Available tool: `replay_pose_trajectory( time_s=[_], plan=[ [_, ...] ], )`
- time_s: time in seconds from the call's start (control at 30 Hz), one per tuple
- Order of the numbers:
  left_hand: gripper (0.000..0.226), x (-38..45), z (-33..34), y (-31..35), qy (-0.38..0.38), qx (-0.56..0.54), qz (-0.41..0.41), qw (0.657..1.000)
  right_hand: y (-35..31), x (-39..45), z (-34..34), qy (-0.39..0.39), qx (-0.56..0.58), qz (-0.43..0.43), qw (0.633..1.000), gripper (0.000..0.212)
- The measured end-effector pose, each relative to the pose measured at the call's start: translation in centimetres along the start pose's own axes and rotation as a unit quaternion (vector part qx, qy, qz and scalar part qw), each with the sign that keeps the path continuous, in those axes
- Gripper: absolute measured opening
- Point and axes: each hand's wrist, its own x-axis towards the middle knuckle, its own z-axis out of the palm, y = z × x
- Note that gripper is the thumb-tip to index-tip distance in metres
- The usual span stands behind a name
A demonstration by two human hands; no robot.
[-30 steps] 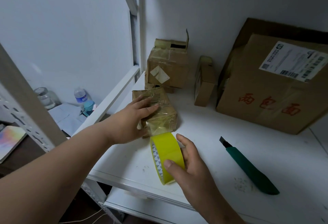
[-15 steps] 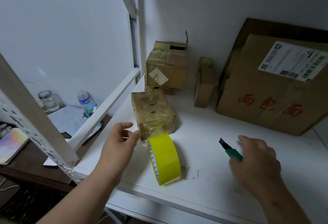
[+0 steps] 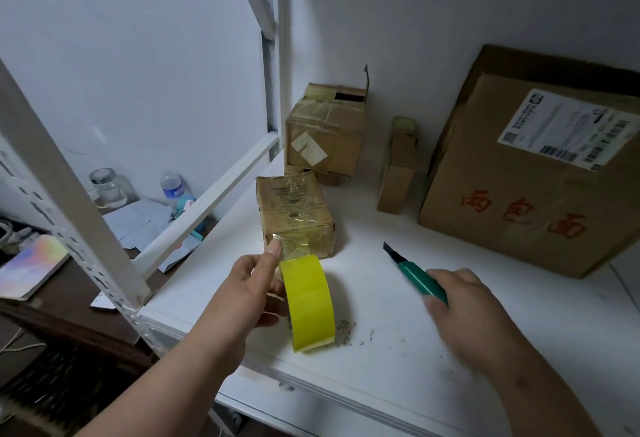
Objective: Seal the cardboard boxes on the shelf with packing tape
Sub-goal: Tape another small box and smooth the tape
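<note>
Cutting step: left hand [image 3: 242,294] grips tape roll [image 3: 308,301], strip stretched to small box [image 3: 294,214] just ahead; right hand [image 3: 464,308] closed round knife [image 3: 415,273]. Next, blade must cross taut strip w/o nicking fingers

We see two bare forearms entering from the lower edge of the head view, one from about 7 o'clock and one from about 5 o'clock. We note no sleeve on either arm as far as the frame edge; both are uncovered from wrist to where they leave the picture. The left hand [image 3: 254,289] and the right hand [image 3: 462,312] are bare: we see no glove, ring, watch or wristband on them. Fingernails on the left hand look short and unpainted. The right hand is motion-blurred, so we cannot read fine detail on its fingers.
</note>
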Motion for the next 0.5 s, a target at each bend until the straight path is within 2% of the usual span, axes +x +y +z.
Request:
replay_pose_trajectory(
  time_s=[0.17, 0.33, 0.5],
  plan=[
    [0.082, -0.8, -0.1, -0.1, -0.045, -0.05, -0.052, 0.996, -3.9, 0.7, -2.8, -0.025, 0.036, -0.11, 0.993, 0.038],
    [0.061, -0.9, 0.2, 0.2, -0.068, -0.122, -0.077, 0.987, -7.2, 1.5, -4.7, -0.06, 0.011, -0.207, 0.976, 0.034],
    [0.061, -0.5, 0.1, 0.5, -0.084, -0.178, -0.099, 0.975, -10.0, 2.8, -5.4, -0.097, -0.063, -0.25, 0.961, 0.029]
  ],
)
